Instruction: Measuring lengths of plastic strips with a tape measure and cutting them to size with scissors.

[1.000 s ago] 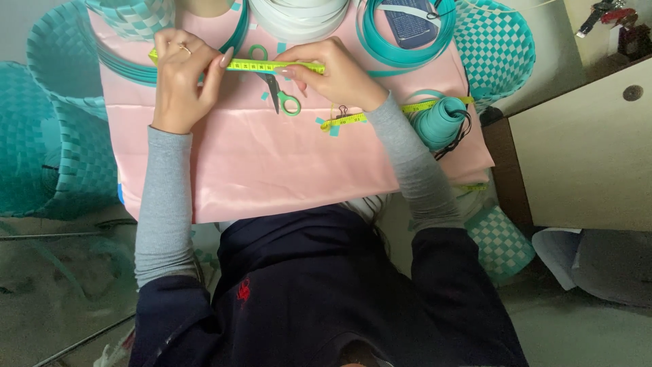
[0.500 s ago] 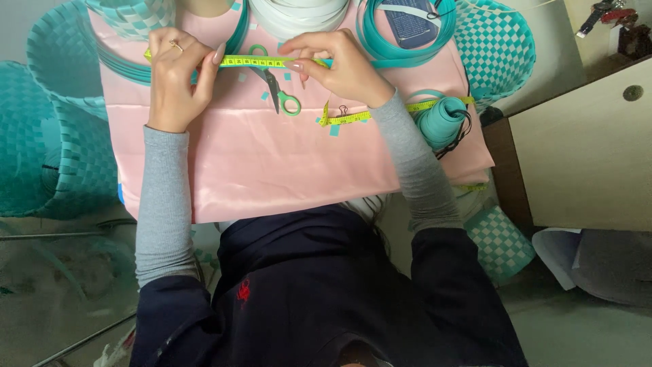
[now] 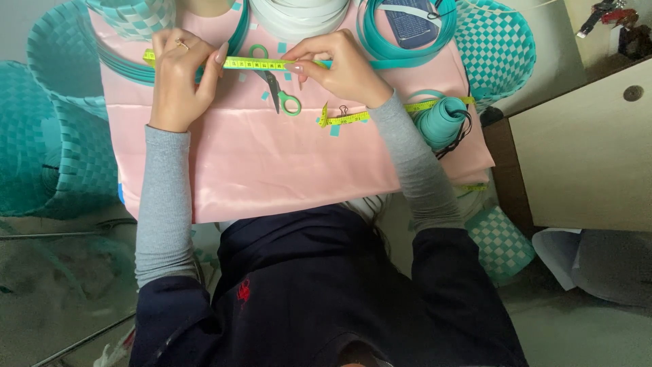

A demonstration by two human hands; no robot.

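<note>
A yellow measuring tape [image 3: 255, 64] lies stretched flat across the far part of a pink cloth [image 3: 272, 156]. My left hand [image 3: 178, 78] presses its left end down. My right hand [image 3: 339, 66] pinches the tape together with a teal plastic strip [image 3: 401, 60] near the middle. Under the tape lie green-handled scissors [image 3: 277, 85], closed, between the two hands. The loose rest of the tape [image 3: 346, 117] runs right towards a teal roll [image 3: 441, 121]. Small teal offcuts lie scattered on the cloth.
Teal woven baskets stand at the left [image 3: 51, 136], far left [image 3: 132, 13], far right [image 3: 496, 44] and lower right [image 3: 502, 241]. A white strip coil [image 3: 299, 17] and a blue case [image 3: 411, 24] sit at the far edge. A beige cabinet [image 3: 584, 149] stands at the right.
Both hands have slid the stretched tape away from me, towards the far edge of the cloth. The scissors and the teal roll stay where they were.
</note>
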